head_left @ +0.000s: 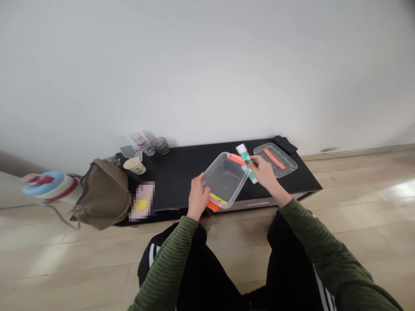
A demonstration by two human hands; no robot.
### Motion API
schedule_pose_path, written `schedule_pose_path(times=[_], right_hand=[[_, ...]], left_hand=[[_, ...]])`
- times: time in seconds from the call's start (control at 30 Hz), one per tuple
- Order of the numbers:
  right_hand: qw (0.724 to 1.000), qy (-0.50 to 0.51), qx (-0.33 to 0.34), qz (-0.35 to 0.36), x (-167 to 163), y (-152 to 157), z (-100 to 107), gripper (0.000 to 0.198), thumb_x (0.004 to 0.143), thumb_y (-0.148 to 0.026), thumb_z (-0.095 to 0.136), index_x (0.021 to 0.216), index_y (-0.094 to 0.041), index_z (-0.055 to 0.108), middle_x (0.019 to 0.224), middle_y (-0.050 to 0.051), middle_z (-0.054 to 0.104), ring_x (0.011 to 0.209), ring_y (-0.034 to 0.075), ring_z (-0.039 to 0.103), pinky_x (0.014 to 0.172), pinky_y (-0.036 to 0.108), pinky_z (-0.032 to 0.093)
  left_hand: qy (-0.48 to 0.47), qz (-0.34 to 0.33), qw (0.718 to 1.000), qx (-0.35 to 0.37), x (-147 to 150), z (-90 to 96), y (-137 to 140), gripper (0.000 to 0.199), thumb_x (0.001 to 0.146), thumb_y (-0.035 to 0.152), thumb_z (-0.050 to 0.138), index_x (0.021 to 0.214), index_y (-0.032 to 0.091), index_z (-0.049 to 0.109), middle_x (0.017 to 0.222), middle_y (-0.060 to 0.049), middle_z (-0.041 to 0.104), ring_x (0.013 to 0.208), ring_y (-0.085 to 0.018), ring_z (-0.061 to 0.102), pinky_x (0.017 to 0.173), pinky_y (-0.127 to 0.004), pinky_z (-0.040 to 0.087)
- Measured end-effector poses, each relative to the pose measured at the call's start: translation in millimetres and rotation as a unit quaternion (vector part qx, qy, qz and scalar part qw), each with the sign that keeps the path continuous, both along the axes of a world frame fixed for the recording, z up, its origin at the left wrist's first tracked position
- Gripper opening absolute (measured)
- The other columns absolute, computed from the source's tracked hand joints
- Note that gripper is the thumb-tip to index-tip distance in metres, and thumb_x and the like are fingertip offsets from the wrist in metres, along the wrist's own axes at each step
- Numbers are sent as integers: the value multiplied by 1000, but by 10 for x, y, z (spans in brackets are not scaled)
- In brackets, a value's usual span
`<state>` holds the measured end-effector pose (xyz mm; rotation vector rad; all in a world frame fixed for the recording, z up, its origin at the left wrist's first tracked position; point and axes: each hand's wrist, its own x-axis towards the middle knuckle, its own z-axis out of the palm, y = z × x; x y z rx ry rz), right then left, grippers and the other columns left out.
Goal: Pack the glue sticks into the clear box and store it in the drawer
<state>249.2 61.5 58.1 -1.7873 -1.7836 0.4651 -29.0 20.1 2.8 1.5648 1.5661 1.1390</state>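
My left hand [197, 196] is closed on the left wall of a clear plastic box [238, 190], which tilts above the black cabinet top. The box has orange latches, and a yellow strip [218, 198] shows at its near end. In my right hand [263, 172], at the box's right side, is a green-and-white glue stick [243, 154] with its white end up. More green and white shows below the fingers; I cannot tell whether it is a second stick. The clear lid [287, 166] with an orange latch lies to the right.
A black keypad-like object [284, 144] sits at the cabinet's back right corner. On the left stand a paper cup [135, 166], a spray can [142, 143], a dark glass [160, 145] and a brown bag [105, 194]. A white wall backs the low black cabinet [181, 172].
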Motion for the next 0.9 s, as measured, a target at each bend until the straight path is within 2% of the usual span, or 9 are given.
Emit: schedule_pose_path(times=[0.07, 0.13, 0.27, 0.43, 0.57, 0.77, 0.83, 0.9], right_hand=[[994, -76, -31, 77, -326, -80, 137, 35, 97, -39, 52, 126, -23, 64, 119, 8, 73, 106, 24, 68, 88, 31, 49], [973, -171, -77, 132, -630, -117, 205, 32, 96, -38, 56, 121, -22, 67, 112, 10, 75, 105, 26, 69, 86, 32, 50], [927, -292, -148, 180, -1032, -86, 141, 31, 92, -33, 59, 114, -15, 72, 112, 19, 74, 106, 31, 70, 83, 35, 52], [896, -327, -199, 226, -1162, -21, -35, 32, 84, -24, 67, 113, -14, 75, 115, 19, 73, 106, 30, 71, 82, 35, 55], [875, -344, -218, 262, -1158, -20, -78, 30, 80, -17, 70, 109, -14, 77, 111, 18, 75, 106, 30, 72, 85, 36, 56], [868, -336, -231, 285, -1124, -66, -34, 28, 82, -14, 66, 107, -17, 78, 109, 16, 76, 106, 30, 72, 83, 34, 55], [884, -315, -204, 279, -1098, -83, -28, 27, 86, -17, 62, 108, -20, 77, 110, 14, 76, 105, 29, 72, 81, 34, 54], [914, -272, -155, 257, -1047, -100, -18, 27, 92, -23, 56, 109, -24, 76, 110, 10, 76, 104, 27, 71, 80, 33, 53]], left_hand=[[1, 2, 1000, 2, 1, -10, 3, 62, 81, 11, 53, 142, 20, 50, 139, -14, 47, 119, -24, 65, 104, -40, 52], [8, 3, 1000, 4, 3, -8, 2, 62, 81, 11, 52, 142, 21, 50, 139, -13, 48, 119, -24, 65, 104, -40, 52], [32, 8, 999, 3, 9, 25, -9, 60, 82, 12, 51, 142, 21, 50, 139, -13, 49, 117, -24, 65, 100, -40, 54], [54, 4, 999, 4, 6, 36, -15, 59, 84, 14, 50, 143, 21, 49, 140, -13, 49, 115, -23, 65, 102, -40, 52], [58, -1, 998, 15, 5, 15, -16, 60, 84, 14, 51, 143, 23, 49, 140, -13, 49, 115, -24, 65, 101, -40, 53], [70, -4, 997, 14, 39, 42, -32, 60, 84, 14, 50, 143, 23, 49, 140, -13, 49, 112, -24, 67, 101, -41, 52], [74, -2, 997, 16, 46, 48, -26, 60, 83, 14, 50, 142, 23, 50, 139, -12, 50, 113, -24, 66, 103, -41, 51], [74, -1, 997, 15, 47, 43, -11, 60, 83, 13, 50, 142, 23, 50, 139, -12, 50, 114, -24, 65, 105, -42, 50]])
